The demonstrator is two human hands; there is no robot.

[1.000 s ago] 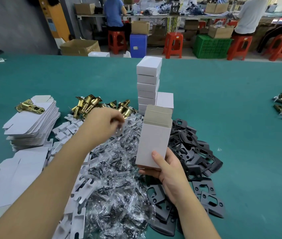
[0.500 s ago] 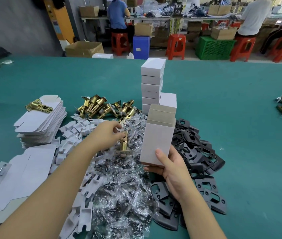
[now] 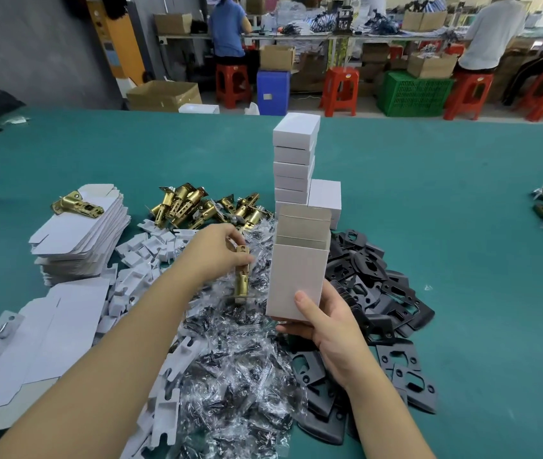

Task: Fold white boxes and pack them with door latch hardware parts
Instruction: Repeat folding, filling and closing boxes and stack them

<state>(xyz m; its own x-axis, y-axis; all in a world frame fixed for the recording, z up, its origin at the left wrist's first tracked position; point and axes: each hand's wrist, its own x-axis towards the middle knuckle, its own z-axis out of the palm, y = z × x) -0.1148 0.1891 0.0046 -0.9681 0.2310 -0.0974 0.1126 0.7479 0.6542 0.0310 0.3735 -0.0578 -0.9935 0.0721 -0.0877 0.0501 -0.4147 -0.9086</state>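
While right hand [image 3: 331,321] holds box [image 3: 296,279], latch [image 3: 242,276] hangs from left hand [image 3: 218,250].

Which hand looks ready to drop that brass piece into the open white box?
The left hand. It already pinches the brass latch just beside the open box, whose top flaps stand open. The right hand is busy holding the box upright.

Green table covering [image 3: 429,200] spans the work surface. Beyond its far edge: red plastic stools [image 3: 341,89], a blue bin [image 3: 273,91], a green crate [image 3: 414,94] and an open cardboard carton [image 3: 164,94] on the floor. Two people, one in a blue top [image 3: 228,26], one in a white top [image 3: 492,31], sit facing a cluttered bench [image 3: 346,33] along the back.
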